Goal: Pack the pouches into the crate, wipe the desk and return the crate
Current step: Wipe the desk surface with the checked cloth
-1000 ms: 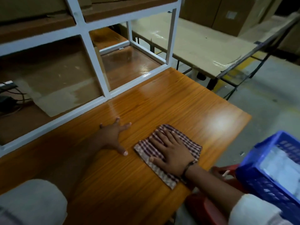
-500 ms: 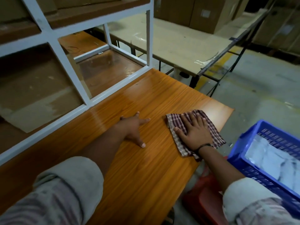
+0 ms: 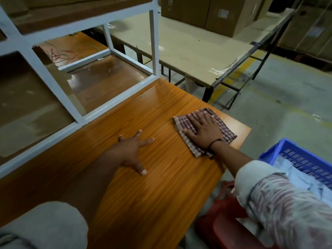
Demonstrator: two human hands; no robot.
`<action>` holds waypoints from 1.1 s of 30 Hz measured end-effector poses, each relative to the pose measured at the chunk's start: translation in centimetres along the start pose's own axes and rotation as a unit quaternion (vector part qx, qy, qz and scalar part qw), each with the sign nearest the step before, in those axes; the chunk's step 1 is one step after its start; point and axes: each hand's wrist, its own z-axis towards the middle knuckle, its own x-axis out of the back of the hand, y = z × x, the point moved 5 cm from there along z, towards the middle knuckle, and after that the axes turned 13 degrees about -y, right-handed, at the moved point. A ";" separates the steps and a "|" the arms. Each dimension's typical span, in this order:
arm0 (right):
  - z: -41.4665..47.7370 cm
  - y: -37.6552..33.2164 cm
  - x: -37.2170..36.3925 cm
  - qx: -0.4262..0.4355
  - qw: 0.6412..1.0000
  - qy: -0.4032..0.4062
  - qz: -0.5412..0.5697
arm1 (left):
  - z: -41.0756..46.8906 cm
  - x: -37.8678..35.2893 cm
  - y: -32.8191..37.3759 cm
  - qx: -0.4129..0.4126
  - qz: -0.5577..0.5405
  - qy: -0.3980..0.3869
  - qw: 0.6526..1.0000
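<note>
My right hand (image 3: 203, 128) lies flat with straight fingers on a folded checked cloth (image 3: 227, 133), pressing it onto the orange wooden desk (image 3: 152, 191) close to the desk's far right corner. My left hand (image 3: 133, 151) rests on the bare desk top to the left of the cloth, fingers spread. A blue plastic crate (image 3: 280, 151) stands off the desk at the right, on a red stool (image 3: 222, 229). Pale pouches (image 3: 305, 180) lie inside the crate, partly hidden by my right sleeve.
A white metal shelf frame (image 3: 71, 112) stands along the desk's back edge. Beyond it is a beige table (image 3: 188, 49) with cardboard boxes (image 3: 206, 13) behind. Grey concrete floor (image 3: 278, 105) with a yellow line lies to the right.
My right hand has slid the cloth away from me and to the right, toward the desk's far corner. My left hand has stayed flat on the desk.
</note>
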 end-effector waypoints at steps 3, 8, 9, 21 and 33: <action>0.8 6.1 1.5 -0.092 0.995 0.031 0.024 | -0.2 0.0 0.4 -0.001 -0.005 0.002 1.000; 1.3 8.1 1.2 -0.130 0.990 0.028 0.040 | -0.6 0.7 1.0 -0.009 0.015 -0.005 1.000; 1.1 7.8 1.1 -0.133 0.990 0.029 0.045 | -0.6 0.7 1.0 -0.005 0.012 -0.009 1.000; -7.0 1.1 -2.5 0.090 0.995 0.003 -0.039 | -2.2 0.0 1.2 0.012 -0.043 0.009 0.999; -15.3 -10.1 -6.2 0.078 0.996 -0.016 -0.027 | -9.9 -7.8 -2.6 0.061 -0.069 0.007 0.996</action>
